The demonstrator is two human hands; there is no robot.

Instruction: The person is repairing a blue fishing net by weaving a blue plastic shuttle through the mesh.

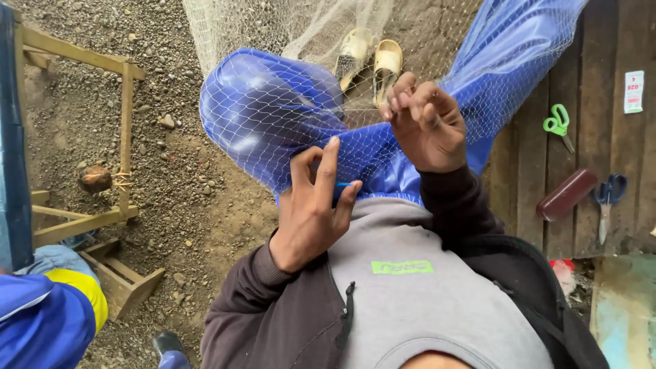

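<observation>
Over blue-clad knees, the left hand [311, 208] pinches a blue needle [344, 184]; the right hand [427, 126] has fingertips bunched on white net [273, 102].

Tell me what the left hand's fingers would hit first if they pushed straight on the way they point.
Likely the white net draped over the blue-clad knee; the left hand points up at it, though depth is unclear.
</observation>
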